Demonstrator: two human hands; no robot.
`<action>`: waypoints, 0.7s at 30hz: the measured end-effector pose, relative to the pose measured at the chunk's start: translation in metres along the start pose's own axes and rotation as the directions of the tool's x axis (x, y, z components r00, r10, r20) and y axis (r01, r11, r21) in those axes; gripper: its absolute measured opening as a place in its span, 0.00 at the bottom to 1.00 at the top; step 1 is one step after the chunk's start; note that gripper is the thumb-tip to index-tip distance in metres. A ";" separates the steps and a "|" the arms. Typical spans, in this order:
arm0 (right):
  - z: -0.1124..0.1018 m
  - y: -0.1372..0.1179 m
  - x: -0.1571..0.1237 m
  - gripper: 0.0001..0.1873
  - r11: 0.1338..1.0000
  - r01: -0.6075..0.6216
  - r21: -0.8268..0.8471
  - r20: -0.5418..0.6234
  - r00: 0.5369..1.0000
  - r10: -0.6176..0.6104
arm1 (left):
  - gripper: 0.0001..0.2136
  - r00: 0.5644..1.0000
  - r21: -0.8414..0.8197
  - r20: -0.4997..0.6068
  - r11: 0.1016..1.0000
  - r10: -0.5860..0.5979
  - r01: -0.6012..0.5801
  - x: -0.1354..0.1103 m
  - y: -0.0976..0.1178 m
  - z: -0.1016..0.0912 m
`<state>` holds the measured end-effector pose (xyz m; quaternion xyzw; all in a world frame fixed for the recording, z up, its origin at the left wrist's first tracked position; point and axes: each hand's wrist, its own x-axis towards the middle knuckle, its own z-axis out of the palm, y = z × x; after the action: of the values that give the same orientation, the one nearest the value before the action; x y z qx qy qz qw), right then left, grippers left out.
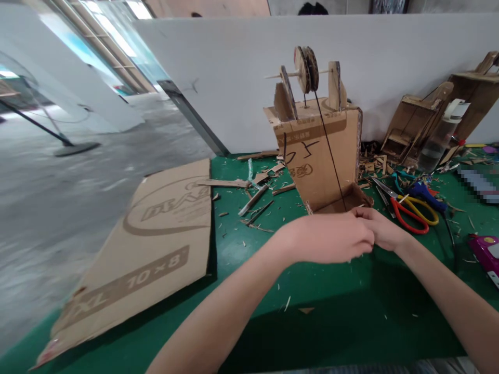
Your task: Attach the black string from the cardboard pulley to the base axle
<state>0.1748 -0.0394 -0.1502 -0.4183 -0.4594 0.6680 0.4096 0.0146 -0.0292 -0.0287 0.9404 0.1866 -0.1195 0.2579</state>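
In front of me stands a cardboard model (323, 156) with a round cardboard pulley wheel (306, 69) on a wooden stick (273, 77) between two uprights. A dark string (330, 150) runs from the wheel down to a small cardboard tray (354, 197) at the model's foot. My left hand (331, 238) is closed at the tray's front, its fingertips curled out of sight. Meeting it from the right, my right hand (380, 227) pinches with thumb and finger close to the string's lower end. What the fingertips grip is hidden.
A large cardboard sheet (156, 228) overhangs the green table (249, 296) at left. Scissors (409, 210), a blue-handled tool (427, 196), a clear bottle (442, 137) and a magenta tool (487, 252) lie or stand at right. Cardboard scraps litter the table before a white partition (218, 67).
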 end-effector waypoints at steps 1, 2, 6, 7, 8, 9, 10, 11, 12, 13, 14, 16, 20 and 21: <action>-0.002 -0.003 -0.002 0.12 1.000 -0.015 0.015 0.019 1.000 0.015 | 0.14 0.999 -0.077 -0.023 0.996 -0.036 0.034 -0.003 -0.004 -0.005; -0.005 -0.006 -0.003 0.12 0.999 -0.027 0.043 0.031 0.999 0.026 | 0.14 0.993 -0.153 -0.064 0.984 -0.099 0.089 -0.006 -0.010 -0.010; -0.013 -0.013 -0.005 0.12 0.976 -0.017 0.216 0.001 1.000 0.017 | 0.14 0.955 -0.279 0.003 0.917 -0.296 0.285 -0.024 -0.036 -0.027; -0.014 -0.013 -0.005 0.11 0.968 -0.003 0.249 -0.024 1.000 0.009 | 0.15 0.954 -0.289 0.004 0.913 -0.298 0.287 -0.030 -0.038 -0.030; -0.014 -0.012 -0.004 0.10 0.961 0.016 0.277 -0.053 0.999 -0.001 | 0.16 0.959 -0.304 -0.014 0.915 -0.282 0.265 -0.037 -0.039 -0.032; -0.014 -0.011 -0.003 0.08 0.954 0.035 0.299 -0.081 0.997 -0.012 | 0.16 0.966 -0.327 -0.045 0.917 -0.256 0.228 -0.044 -0.036 -0.033; -0.013 -0.010 -0.002 0.06 0.948 0.052 0.315 -0.099 0.995 -0.022 | 0.17 0.971 -0.356 -0.089 0.917 -0.223 0.178 -0.052 -0.033 -0.034; -0.012 -0.009 -0.001 0.04 0.943 0.061 0.327 -0.099 0.995 -0.030 | 0.17 0.974 -0.391 -0.138 0.914 -0.179 0.112 -0.060 -0.027 -0.035; -0.011 -0.008 0.000 0.04 0.940 0.061 0.336 -0.080 0.996 -0.036 | 0.17 0.977 -0.434 -0.170 0.900 -0.129 0.044 -0.067 -0.022 -0.036; -0.011 -0.007 0.000 0.04 0.936 0.057 0.346 -0.049 0.998 -0.043 | 0.16 0.981 -0.488 -0.181 0.872 -0.067 -0.031 -0.072 -0.015 -0.037; -0.010 -0.007 0.000 0.03 0.933 0.052 0.356 -0.014 0.999 -0.050 | 0.14 0.989 -0.538 -0.151 0.839 0.008 -0.089 -0.076 -0.009 -0.038; -0.010 -0.007 -0.001 0.03 0.930 0.043 0.365 0.030 0.998 -0.058 | 0.10 0.992 -0.602 0.003 0.792 0.127 -0.100 -0.076 0.002 -0.038; -0.011 -0.009 -0.004 0.16 0.980 -0.090 0.177 0.077 0.994 0.077 | 0.06 0.977 -0.421 0.027 0.889 0.210 -0.180 -0.051 0.025 -0.023; -0.012 -0.009 -0.004 0.21 0.983 -0.158 0.088 0.091 0.984 0.150 | 0.07 0.962 -0.310 0.006 0.915 0.274 -0.259 -0.042 0.030 -0.014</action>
<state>0.1885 -0.0381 -0.1437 -0.4045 -0.4102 0.7356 0.3563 -0.0093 -0.0580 0.0103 0.9024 0.0667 -0.0759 0.4190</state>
